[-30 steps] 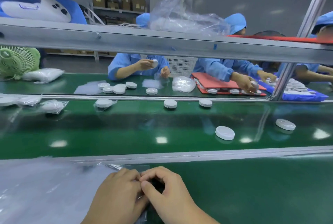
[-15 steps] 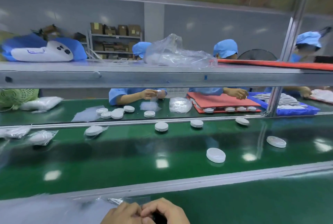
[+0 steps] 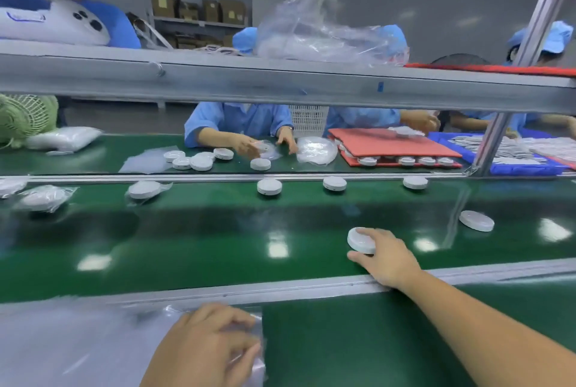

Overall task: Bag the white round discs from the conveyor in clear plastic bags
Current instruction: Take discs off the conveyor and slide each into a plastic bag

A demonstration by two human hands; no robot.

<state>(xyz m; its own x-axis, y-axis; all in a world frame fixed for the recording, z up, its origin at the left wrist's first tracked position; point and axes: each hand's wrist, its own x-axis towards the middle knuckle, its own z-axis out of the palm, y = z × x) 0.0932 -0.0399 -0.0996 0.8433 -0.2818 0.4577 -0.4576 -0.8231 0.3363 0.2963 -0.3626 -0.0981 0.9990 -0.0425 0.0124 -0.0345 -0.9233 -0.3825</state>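
Half a second earlier both hands had been pressed together at the near edge. By now the right hand point(image 3: 386, 257) had reached out over the green belt point(image 3: 187, 246), its fingers and thumb curled round a white disc point(image 3: 360, 240) close to the belt's near rail. The left hand point(image 3: 208, 346) stayed on the near bench, fingers bent and pinching a clear bag point(image 3: 254, 361), though blur hid the grip itself. A second disc point(image 3: 477, 220) lay further right, a row of discs point(image 3: 334, 183) ran along the far edge, and bagged discs point(image 3: 145, 189) lay at the far left.
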